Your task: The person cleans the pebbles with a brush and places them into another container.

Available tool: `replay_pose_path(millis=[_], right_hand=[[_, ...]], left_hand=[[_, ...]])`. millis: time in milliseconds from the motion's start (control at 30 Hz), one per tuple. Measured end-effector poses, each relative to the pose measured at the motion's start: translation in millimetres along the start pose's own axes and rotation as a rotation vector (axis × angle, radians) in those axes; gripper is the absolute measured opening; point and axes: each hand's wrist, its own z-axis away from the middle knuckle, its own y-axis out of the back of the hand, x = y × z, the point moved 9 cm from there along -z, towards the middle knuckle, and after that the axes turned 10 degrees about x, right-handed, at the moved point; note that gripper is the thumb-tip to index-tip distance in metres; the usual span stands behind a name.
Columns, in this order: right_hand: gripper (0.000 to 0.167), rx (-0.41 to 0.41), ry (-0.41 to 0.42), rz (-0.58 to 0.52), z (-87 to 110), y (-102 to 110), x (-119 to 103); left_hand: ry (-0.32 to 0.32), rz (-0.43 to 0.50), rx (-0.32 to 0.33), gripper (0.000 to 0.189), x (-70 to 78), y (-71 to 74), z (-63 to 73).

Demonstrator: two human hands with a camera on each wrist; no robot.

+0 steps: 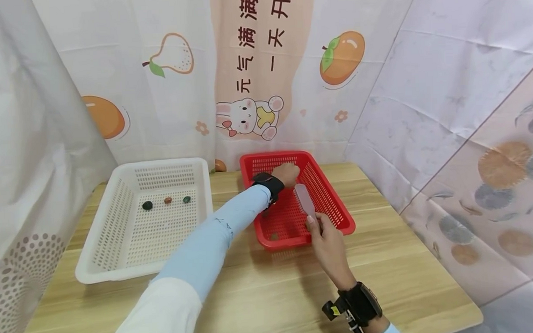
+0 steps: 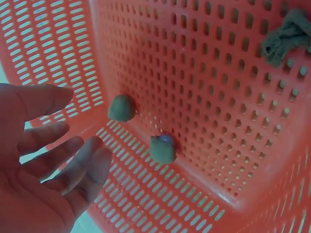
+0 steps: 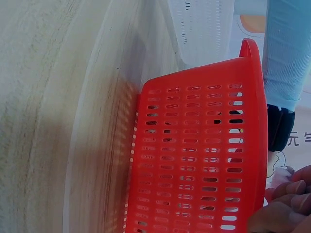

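Note:
My left hand (image 1: 286,174) reaches into the far part of the red basket (image 1: 347,226). In the left wrist view its fingers are spread and loosely bent, with nothing between them. Beside them, near the basket's corner, lie a rounded greenish lump (image 2: 121,108) and a second lump (image 2: 163,150) with a purple spot. A dark crumpled piece (image 2: 286,39) lies farther off at the upper right. Over the basket's near right side, my right hand (image 1: 328,242) pinches the lower end of a flat mauve paddle-shaped tool (image 1: 305,199), blade pointing away.
To the left stands a white basket (image 1: 82,271) holding a dark green stone (image 1: 147,205), a reddish stone (image 1: 168,200) and a green stone (image 1: 187,199). Both baskets stand on a wooden table (image 1: 253,294). Printed curtains (image 1: 159,116) hang behind and at both sides.

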Motion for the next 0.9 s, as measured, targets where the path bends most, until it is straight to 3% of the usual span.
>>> replay_pose_path(millis=[300,567,733,900], right_hand=[[0.027,0.006,0.013,-0.005,-4.0,2,-4],[0.03,0.013,0.014,0.009,-0.9,2,0],[0.03,0.019,0.019,0.001,0.2,1,0],[0.031,0.017,0.004,0.003,0.6,1,2]], left_hand=[[-0.034,-0.01,-0.016,0.012,-2.7,-27.4,-3.3],[-0.043,0.038,-0.03,0.02,1.5,-37.5,2.9],[-0.019,0.024,-0.063,0.023,-1.9,-42.0,3.5],[-0.008,0.002,-0.042,0.021,-4.3,-41.6,0.0]])
